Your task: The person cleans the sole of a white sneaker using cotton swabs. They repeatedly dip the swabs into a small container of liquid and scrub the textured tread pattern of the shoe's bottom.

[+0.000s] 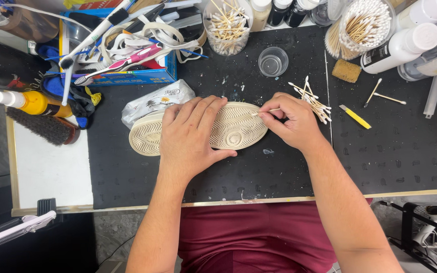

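— What was nearest the camera?

— The maroon shirt [254, 235] and both forearms. The left hand [190, 136] lay spread flat on the upturned shoe [198, 129] at mid-mat, pinning it. The right hand [292, 121] pinched a cotton swab [266, 111] against the sole.

— How would it handle?

— Light, I'd judge, with a stiff, grippy ribbed sole; best held across the waist.

— Any packages?

— A blue box [127, 77] of brushes sat upper left, a yellow spray bottle [29, 102] at left, and white black-labelled bottles [400, 48] upper right.
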